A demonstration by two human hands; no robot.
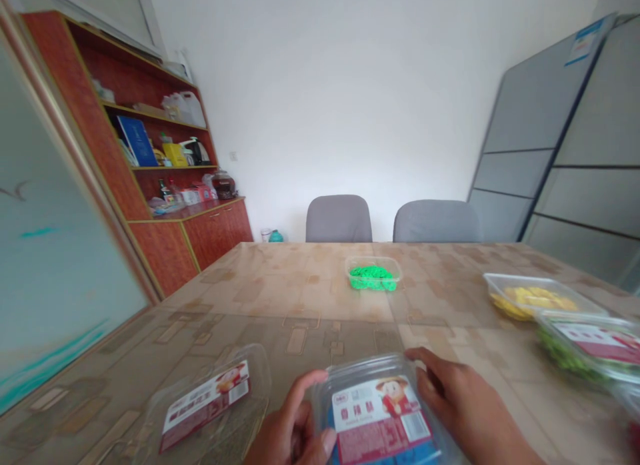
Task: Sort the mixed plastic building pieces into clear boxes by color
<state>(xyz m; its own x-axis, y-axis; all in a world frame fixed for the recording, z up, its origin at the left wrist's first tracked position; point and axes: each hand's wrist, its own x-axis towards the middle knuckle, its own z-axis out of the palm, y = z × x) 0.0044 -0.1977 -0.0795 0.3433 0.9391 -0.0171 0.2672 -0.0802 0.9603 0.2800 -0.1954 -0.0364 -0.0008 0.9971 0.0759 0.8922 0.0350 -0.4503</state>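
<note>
A clear plastic food box (380, 412) with a white and dark-red label sits at the near edge of the view, and something blue shows through it. On its left side my left hand (300, 425) is closed, thumb near the label and index finger along the rim. My right hand (455, 398) grips the opposite side, its fingertips at the far right corner; the lower fingers are partly hidden. Left of my hands lies a clear plastic lid (210, 405) with a similar label.
Farther back stands an uncovered clear tub of green pieces (373, 278). At the right are a tub of yellow pieces (535, 300) and a labelled box with green contents (590, 345). Two grey chairs (338, 218) stand behind the patterned table (280, 278).
</note>
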